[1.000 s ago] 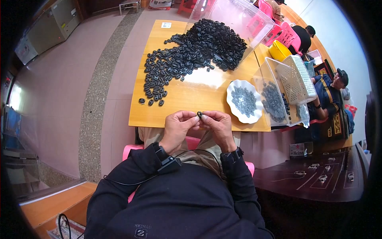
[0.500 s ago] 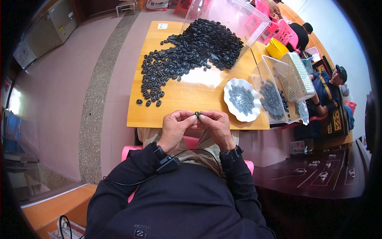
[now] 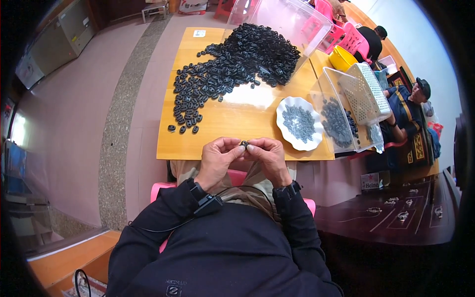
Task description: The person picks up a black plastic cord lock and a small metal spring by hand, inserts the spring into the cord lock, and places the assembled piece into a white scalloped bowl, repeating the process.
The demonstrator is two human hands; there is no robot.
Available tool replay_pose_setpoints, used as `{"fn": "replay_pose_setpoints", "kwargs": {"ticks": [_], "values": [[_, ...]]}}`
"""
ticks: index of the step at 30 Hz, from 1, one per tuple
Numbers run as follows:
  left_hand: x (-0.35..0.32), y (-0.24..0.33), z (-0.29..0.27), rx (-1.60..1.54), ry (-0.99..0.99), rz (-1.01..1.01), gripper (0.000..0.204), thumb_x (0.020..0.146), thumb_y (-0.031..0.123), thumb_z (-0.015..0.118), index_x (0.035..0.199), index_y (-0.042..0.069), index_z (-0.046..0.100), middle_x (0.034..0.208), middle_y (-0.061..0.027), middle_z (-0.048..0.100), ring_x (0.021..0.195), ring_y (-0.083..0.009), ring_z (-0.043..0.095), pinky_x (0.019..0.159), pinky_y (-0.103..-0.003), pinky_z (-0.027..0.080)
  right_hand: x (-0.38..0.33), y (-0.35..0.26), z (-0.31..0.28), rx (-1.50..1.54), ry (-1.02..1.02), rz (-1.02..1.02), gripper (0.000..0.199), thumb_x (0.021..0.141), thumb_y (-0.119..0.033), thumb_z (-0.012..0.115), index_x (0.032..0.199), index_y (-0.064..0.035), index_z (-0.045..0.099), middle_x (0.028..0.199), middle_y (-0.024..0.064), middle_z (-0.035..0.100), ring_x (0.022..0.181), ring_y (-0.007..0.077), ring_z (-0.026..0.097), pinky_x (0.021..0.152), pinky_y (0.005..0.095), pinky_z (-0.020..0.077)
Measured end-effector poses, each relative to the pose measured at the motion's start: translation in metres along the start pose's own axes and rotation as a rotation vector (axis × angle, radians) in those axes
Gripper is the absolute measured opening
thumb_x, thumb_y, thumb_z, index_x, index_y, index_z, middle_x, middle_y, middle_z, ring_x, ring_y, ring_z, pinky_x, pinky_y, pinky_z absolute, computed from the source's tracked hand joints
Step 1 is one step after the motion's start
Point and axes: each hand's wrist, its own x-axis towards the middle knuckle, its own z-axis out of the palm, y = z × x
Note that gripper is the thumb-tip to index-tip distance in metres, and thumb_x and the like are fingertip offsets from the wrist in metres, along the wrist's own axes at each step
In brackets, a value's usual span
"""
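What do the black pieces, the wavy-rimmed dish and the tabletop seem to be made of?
Black pieces: probably moulded plastic or rubber; dark, uniform, repeated shapes.
Wavy-rimmed dish: smooth and white; plastic or ceramic, unclear which.
Tabletop: wood or wood-look laminate; yellow-brown, glossy enough to show bright glare.

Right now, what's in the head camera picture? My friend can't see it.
A person's left hand and right hand pinch a dark part at the near edge of a table. Beyond lies a heap of black parts; to the right, a white dish holds small grey pieces.
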Motion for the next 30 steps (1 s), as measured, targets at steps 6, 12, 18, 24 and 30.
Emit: {"fn": "replay_pose_setpoints", "kwargs": {"ticks": [6, 12, 18, 24, 30], "values": [[0.003, -0.004, -0.006, 0.080, -0.121, -0.018, 0.026, 0.088, 0.004, 0.065, 0.113, -0.004, 0.061, 0.096, -0.0077, 0.067, 0.080, -0.0112, 0.064, 0.072, -0.024, 0.055, -0.003, 0.000, -0.002, 0.094, -0.013, 0.034, 0.011, 0.086, 0.002, 0.061, 0.096, 0.0057, 0.064, 0.092, 0.0138, 0.068, 0.081, 0.0211, 0.068, 0.073, 0.0357, 0.0595], [-0.004, 0.004, -0.001, 0.147, -0.174, 0.054, 0.025, 0.089, 0.006, 0.064, 0.112, -0.003, 0.061, 0.092, -0.0070, 0.067, 0.080, -0.0112, 0.064, 0.070, -0.023, 0.055, -0.008, -0.009, 0.001, 0.201, -0.045, 0.056, 0.009, 0.085, 0.001, 0.063, 0.093, 0.0053, 0.064, 0.092, 0.0134, 0.067, 0.080, 0.0195, 0.067, 0.073, 0.0371, 0.0605], [-0.004, 0.004, 0.002, 0.210, -0.165, 0.068, 0.020, 0.090, 0.006, 0.063, 0.107, -0.003, 0.061, 0.090, -0.0062, 0.067, 0.078, -0.0102, 0.064, 0.068, -0.023, 0.054, -0.008, -0.008, -0.003, 0.148, -0.061, 0.058, 0.009, 0.086, -0.001, 0.064, 0.093, 0.0042, 0.063, 0.091, 0.0123, 0.067, 0.080, 0.0180, 0.067, 0.073, 0.0327, 0.0594], [-0.001, 0.007, 0.003, 0.223, -0.201, 0.091, 0.021, 0.089, 0.004, 0.064, 0.109, -0.003, 0.060, 0.093, -0.0060, 0.066, 0.082, -0.0103, 0.064, 0.072, -0.022, 0.053, -0.009, -0.017, 0.004, 0.197, -0.041, 0.125, 0.008, 0.086, -0.003, 0.064, 0.092, 0.0023, 0.064, 0.090, 0.0090, 0.067, 0.076, 0.0135, 0.066, 0.071, 0.0282, 0.0574], [-0.004, 0.006, 0.004, 0.240, -0.248, 0.110, 0.023, 0.085, 0.000, 0.066, 0.107, -0.004, 0.060, 0.095, -0.0065, 0.067, 0.086, -0.0116, 0.064, 0.076, -0.024, 0.053, -0.012, -0.019, -0.003, 0.128, -0.027, 0.140, 0.006, 0.084, -0.003, 0.065, 0.089, 0.0000, 0.066, 0.082, 0.0047, 0.068, 0.067, 0.0091, 0.063, 0.063, 0.0204, 0.0519]]}}
